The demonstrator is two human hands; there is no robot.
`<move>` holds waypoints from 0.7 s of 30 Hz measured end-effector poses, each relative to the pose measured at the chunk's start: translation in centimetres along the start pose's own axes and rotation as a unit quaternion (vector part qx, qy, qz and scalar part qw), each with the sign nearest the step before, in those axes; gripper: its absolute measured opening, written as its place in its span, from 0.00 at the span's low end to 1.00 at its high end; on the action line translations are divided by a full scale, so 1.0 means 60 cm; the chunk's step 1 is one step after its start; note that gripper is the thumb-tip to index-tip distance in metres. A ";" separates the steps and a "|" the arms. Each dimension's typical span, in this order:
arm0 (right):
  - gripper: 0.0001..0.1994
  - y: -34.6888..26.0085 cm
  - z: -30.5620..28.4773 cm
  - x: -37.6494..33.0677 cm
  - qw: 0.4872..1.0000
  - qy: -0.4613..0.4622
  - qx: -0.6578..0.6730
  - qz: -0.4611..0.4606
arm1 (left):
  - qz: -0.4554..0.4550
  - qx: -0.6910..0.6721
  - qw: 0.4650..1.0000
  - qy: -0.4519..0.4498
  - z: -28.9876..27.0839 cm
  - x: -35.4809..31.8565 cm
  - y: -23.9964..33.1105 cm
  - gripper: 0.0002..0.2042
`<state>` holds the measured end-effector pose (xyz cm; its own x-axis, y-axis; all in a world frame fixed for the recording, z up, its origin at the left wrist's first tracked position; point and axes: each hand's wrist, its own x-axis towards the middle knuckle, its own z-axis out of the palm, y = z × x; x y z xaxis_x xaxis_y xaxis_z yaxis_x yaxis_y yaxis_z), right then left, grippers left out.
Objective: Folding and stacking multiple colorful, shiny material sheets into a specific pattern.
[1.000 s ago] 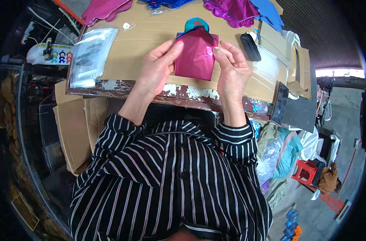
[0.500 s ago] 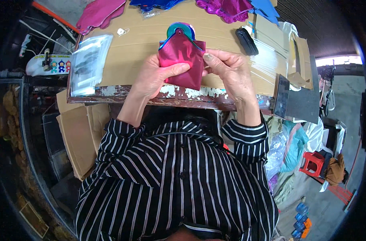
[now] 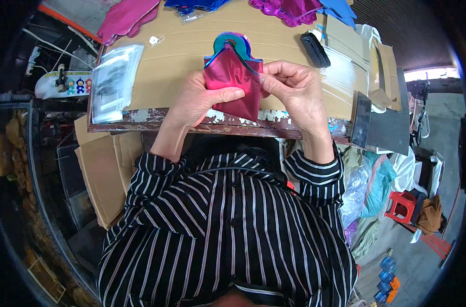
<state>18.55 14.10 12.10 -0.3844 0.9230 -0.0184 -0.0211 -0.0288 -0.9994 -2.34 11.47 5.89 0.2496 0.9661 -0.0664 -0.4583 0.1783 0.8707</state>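
Observation:
A folded piece of shiny magenta foil [image 3: 232, 77] is held upright between my hands above the near edge of the table. Its rounded top shows teal, blue and purple layers, with two sloping magenta edges meeting at a point. My left hand [image 3: 202, 101] is closed on its left side, thumb flat across the front and fingers behind. At the right edge, my right hand [image 3: 297, 94] pinches the foil between thumb and fingers. The fingertips behind the foil are hidden.
Cardboard [image 3: 164, 64] covers the table. Clear plastic bags [image 3: 112, 84] lie at left and a black case [image 3: 315, 50] at right. Pink foil [image 3: 128, 19], blue foil [image 3: 198, 4] and purple foil [image 3: 289, 11] lie along the far side. A dark flat slab [image 3: 361, 120] is at the right corner.
The foil has shifted slightly down and right, and its top edges now gape a little from the layers behind. My right thumb has slid lower along the right edge.

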 end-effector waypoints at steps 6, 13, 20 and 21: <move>0.03 0.011 0.004 -0.003 0.997 0.051 -0.039 -0.030 | 0.006 0.024 1.000 0.007 0.007 -0.006 0.004 0.15; 0.03 0.007 0.018 -0.004 0.993 0.070 -0.078 -0.051 | 0.018 0.047 0.999 0.008 0.008 -0.009 0.005 0.15; 0.08 0.010 0.013 -0.001 0.995 0.050 -0.077 -0.042 | 0.001 0.123 0.992 -0.001 0.014 -0.012 0.013 0.17; 0.09 0.014 0.015 0.000 0.991 0.063 -0.102 -0.061 | -0.001 0.130 0.991 -0.002 0.016 -0.011 0.015 0.17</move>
<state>17.73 13.73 11.30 -0.2718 0.9559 0.1116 0.1314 0.1517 -0.9796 -2.11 10.79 7.16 0.2546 0.9648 -0.0658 -0.2219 0.1245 0.9671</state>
